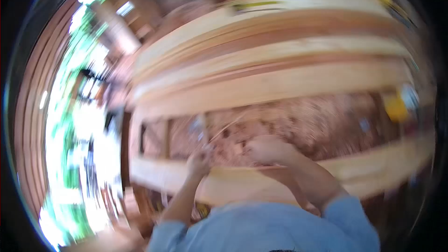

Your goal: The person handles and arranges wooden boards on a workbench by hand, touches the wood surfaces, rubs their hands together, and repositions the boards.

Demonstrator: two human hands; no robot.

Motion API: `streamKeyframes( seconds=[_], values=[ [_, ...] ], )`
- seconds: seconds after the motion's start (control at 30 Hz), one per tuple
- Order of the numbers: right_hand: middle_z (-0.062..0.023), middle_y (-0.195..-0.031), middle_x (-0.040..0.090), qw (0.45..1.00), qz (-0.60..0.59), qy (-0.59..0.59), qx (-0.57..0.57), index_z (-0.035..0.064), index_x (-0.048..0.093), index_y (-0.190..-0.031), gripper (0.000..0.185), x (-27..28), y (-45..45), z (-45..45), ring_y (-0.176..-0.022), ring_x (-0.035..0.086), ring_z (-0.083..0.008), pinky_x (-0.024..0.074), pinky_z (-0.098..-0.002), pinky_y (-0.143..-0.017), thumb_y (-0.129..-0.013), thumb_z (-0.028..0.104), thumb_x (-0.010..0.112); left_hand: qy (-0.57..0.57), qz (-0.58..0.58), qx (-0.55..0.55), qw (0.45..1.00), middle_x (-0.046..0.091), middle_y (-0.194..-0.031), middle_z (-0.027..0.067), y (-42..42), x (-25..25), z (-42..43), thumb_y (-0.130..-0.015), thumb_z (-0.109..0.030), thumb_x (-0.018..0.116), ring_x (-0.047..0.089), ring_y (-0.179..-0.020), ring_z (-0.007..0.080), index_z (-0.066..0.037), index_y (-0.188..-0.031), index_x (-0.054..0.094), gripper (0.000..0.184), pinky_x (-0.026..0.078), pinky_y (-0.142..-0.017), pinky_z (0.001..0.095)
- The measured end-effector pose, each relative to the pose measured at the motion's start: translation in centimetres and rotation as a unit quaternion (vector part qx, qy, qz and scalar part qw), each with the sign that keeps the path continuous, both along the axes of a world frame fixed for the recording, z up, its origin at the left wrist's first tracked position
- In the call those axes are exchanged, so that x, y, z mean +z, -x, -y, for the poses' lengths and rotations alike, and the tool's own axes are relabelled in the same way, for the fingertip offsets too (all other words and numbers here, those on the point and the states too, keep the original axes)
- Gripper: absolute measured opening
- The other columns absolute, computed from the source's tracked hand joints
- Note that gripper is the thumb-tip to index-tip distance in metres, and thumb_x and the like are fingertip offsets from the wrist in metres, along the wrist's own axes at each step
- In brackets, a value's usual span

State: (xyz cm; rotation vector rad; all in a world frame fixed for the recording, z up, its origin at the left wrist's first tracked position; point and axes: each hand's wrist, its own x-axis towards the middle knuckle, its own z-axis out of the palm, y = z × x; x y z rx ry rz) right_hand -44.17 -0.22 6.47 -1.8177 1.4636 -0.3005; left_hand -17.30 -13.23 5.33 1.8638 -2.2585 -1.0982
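1. On your far left, one bright opening [70, 158] shows greenery.
2. Your one left hand [199, 161] sits at the far edge of the near board [233, 184], its fingers curled; blur means you cannot tell whether they pinch anything.
3. Across the middle you can count four pale boards, blurred: the near board, just below both your hands, and three others [280, 86] beyond it. One yellow-green strip [259, 4] lies on the farthest.
4. Your one right hand [269, 149] is beside the left, apart from it, fingers bent inward; you cannot tell their grip.
5. On your right, one yellow object [395, 107] shows.
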Motion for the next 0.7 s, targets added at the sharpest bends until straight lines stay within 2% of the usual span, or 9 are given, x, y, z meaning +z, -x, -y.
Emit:
streamKeyframes(
  seconds=[0.03,0.07,0.1,0.17,0.23,0.27,0.5,0.63,0.7],
  values=[
    [-0.0154,-0.104,0.069,0.992,0.078,-0.015,-0.101,0.012,0.069,-0.111,0.032,-2.5,-0.8,-0.2,-0.099,0.065,-0.034,0.0506,-0.0464,-0.087,-0.09,0.032,0.055,0.075,0.006,-0.052,0.996,0.061,-0.066,0.0153,-1.7,-2.4,1.0,-0.094,-0.042,0.057,0.063,-0.064,0.031,-0.007,-0.084,0.064,0.037,0.05,-0.062,0.0441],
    [-0.0183,-0.11,0.067,0.996,0.029,-0.022,-0.076,0.0073,0.066,-0.114,0.035,-1.1,-0.9,0.3,-0.104,0.063,-0.0362,0.0492,-0.0462,-0.092,-0.09,0.032,0.059,0.127,0.109,-0.068,0.984,0.064,-0.075,0.0189,-2.0,-2.7,1.3,-0.092,-0.043,0.057,0.065,-0.076,0.0377,-0.008,-0.085,0.065,0.036,0.051,-0.07,0.047],
    [-0.02,-0.112,0.065,0.997,0.027,-0.031,-0.063,0.0045,0.064,-0.115,0.038,-1.6,-1.2,0.5,-0.107,0.061,-0.037,0.0483,-0.0458,-0.093,-0.089,0.031,0.061,0.176,0.035,-0.065,0.982,0.066,-0.078,0.02,-1.5,-1.5,0.5,-0.091,-0.046,0.059,0.066,-0.081,0.0392,-0.007,-0.084,0.068,0.041,0.052,-0.073,0.0475],
    [-0.0216,-0.115,0.064,0.998,0.014,-0.032,-0.056,0.0017,0.062,-0.116,0.04,-3.1,-1.6,0.3,-0.109,0.06,-0.0378,0.0475,-0.0454,-0.095,-0.088,0.031,0.063,0.177,0.061,-0.074,0.98,0.065,-0.076,0.0209,-1.9,-1.6,0.4,-0.09,-0.055,0.057,0.066,-0.08,0.0383,-0.002,-0.08,0.068,0.055,0.051,-0.073,0.0472],
    [-0.021,-0.114,0.063,0.998,-0.002,0.03,-0.051,0.0044,0.063,-0.113,0.036,-3.6,-1.4,0.5,-0.11,0.06,-0.0373,0.0468,-0.0474,-0.096,-0.088,0.031,0.062,0.158,0.058,-0.063,0.984,0.066,-0.08,0.0211,-1.6,-1.0,0.7,-0.089,-0.056,0.057,0.066,-0.082,0.0381,-0.002,-0.08,0.068,0.056,0.051,-0.074,0.0475],
    [-0.0218,-0.119,0.061,0.999,0.005,0.002,-0.048,0.0033,0.061,-0.117,0.04,-3.6,-1.3,0.5,-0.113,0.058,-0.0375,0.0445,-0.046,-0.1,-0.088,0.031,0.063,0.135,0.064,-0.059,0.987,0.066,-0.084,0.0213,-1.5,-0.7,0.7,-0.088,-0.057,0.057,0.066,-0.084,0.0379,-0.002,-0.081,0.067,0.056,0.051,-0.076,0.0478],
    [-0.0202,-0.117,0.062,0.999,0.0,0.002,-0.052,0.0036,0.062,-0.116,0.038,-2.6,-0.7,0.0,-0.112,0.059,-0.0372,0.0453,-0.0456,-0.099,-0.087,0.028,0.065,0.142,0.114,-0.083,0.98,0.067,-0.088,0.0211,-1.5,-0.8,0.7,-0.088,-0.059,0.056,0.066,-0.086,0.0387,-0.004,-0.081,0.067,0.057,0.051,-0.077,0.0482],
    [-0.0209,-0.113,0.063,0.996,0.049,0.042,-0.063,0.0064,0.065,-0.113,0.03,-2.4,-0.6,-0.2,-0.107,0.06,-0.0376,0.0464,-0.0458,-0.096,-0.085,0.018,0.062,0.127,0.1,-0.084,0.983,0.068,-0.086,0.0212,-1.1,0.2,0.7,-0.088,-0.058,0.056,0.066,-0.084,0.0392,-0.004,-0.079,0.067,0.056,0.052,-0.076,0.0489],
    [-0.0221,-0.109,0.065,0.992,0.093,0.06,-0.056,0.0023,0.064,-0.117,0.033,-2.3,-0.7,0.6,-0.108,0.061,-0.039,0.0489,-0.0426,-0.095,-0.085,0.009,0.06,0.116,0.114,-0.074,0.984,0.068,-0.084,0.021,-1.3,-0.4,0.3,-0.088,-0.057,0.056,0.067,-0.083,0.0391,-0.003,-0.078,0.067,0.056,0.052,-0.076,0.049]
  ],
)
